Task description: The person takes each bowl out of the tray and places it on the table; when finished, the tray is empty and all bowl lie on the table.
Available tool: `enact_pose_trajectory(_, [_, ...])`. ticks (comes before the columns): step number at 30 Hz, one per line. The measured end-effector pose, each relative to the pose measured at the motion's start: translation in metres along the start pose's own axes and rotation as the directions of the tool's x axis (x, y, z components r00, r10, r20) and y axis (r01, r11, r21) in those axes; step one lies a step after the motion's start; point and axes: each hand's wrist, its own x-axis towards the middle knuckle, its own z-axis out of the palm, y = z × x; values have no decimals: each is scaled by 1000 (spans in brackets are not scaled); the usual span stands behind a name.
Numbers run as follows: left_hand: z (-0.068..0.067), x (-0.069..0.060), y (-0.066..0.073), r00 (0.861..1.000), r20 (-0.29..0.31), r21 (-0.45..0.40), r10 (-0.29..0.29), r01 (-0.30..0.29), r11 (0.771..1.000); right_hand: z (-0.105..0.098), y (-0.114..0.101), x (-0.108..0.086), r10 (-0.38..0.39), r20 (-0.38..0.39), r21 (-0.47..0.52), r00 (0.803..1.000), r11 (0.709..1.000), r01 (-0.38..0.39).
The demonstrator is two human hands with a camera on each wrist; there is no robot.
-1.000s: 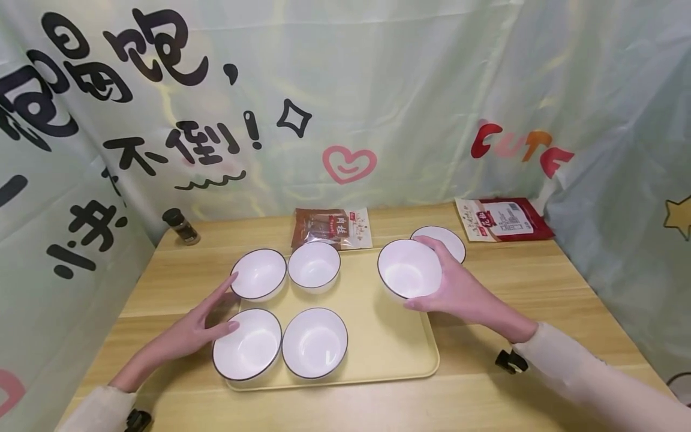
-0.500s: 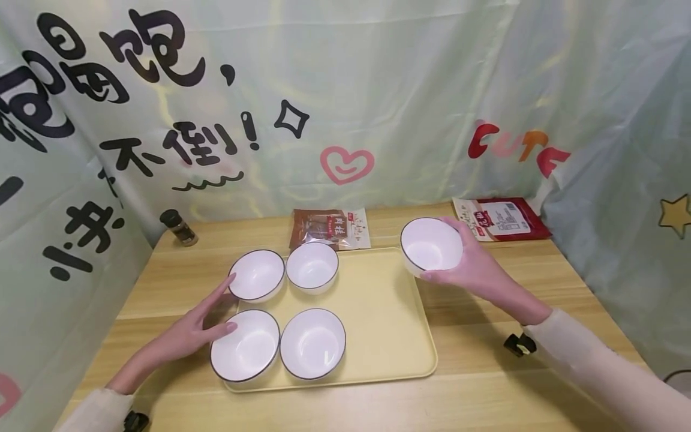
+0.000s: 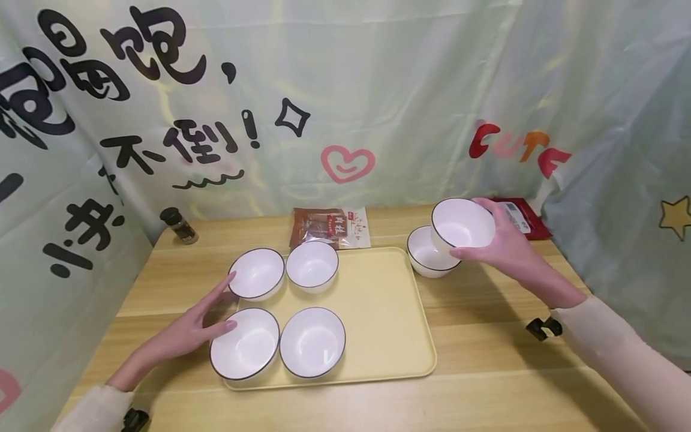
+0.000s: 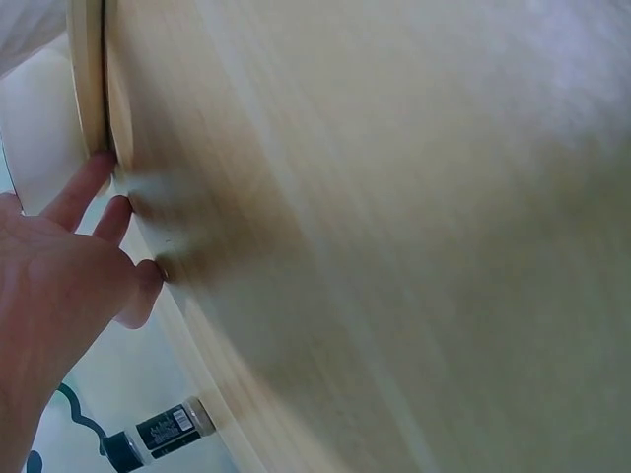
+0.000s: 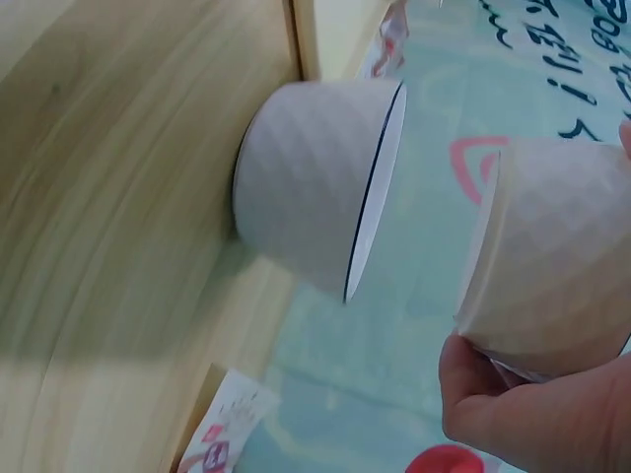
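My right hand point(image 3: 510, 246) grips a white dark-rimmed bowl point(image 3: 461, 223) by its side, held in the air. Just behind and left of it, another white bowl point(image 3: 426, 255) stands upright on the table beside the tray's right edge. In the right wrist view the held bowl point(image 5: 552, 256) is apart from the standing bowl point(image 5: 311, 187). My left hand point(image 3: 186, 330) spreads its fingers at the left side of two bowls, the back left bowl point(image 3: 257, 274) and the front left bowl point(image 3: 245, 344). Beside these stand the back bowl point(image 3: 312, 266) and front bowl point(image 3: 313, 342).
A pale yellow tray point(image 3: 385, 336) bears the bowls on its left part. Behind it lies a brown spice packet point(image 3: 329, 228). A red packet point(image 3: 526, 219) is partly hidden by my right hand. A small black-capped jar point(image 3: 179, 226) lies at the back left.
My right hand has carried its bowl right and back, from above the tray past the standing bowl, which shows again. My left hand stays at the left bowls.
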Motion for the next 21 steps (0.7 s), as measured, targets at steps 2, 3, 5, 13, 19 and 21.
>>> enact_pose_trajectory(2, [-1, 0, 0, 1000, -1, 2, -3, 3, 1000, -4, 4, 2, 21, 3, 0, 1000, 1000, -21])
enact_pose_trajectory(3, [-1, 0, 0, 1000, -1, 3, -3, 3, 1000, -6, 6, 3, 29, 1, 1, 1000, 1000, -29])
enact_pose_trajectory(5, [-1, -1, 0, 1000, 0, 8, -4, 4, 1000, -9, 12, 5, 46, -2, 2, 999, 999, -46])
enact_pose_trajectory(13, [2, -2, -1, 1000, 0, -7, -3, 3, 1000, -23, 46, 14, 104, -38, 15, 994, 994, -104])
enact_pose_trajectory(19, [1, -1, -1, 1000, 0, -8, -13, 13, 1000, -29, 68, 16, 135, -48, 19, 990, 991, -135])
enact_pose_trajectory(21, [0, 0, -1, 1000, 1, -7, -12, 12, 1000, -30, 74, 16, 151, -41, 15, 988, 988, -151])
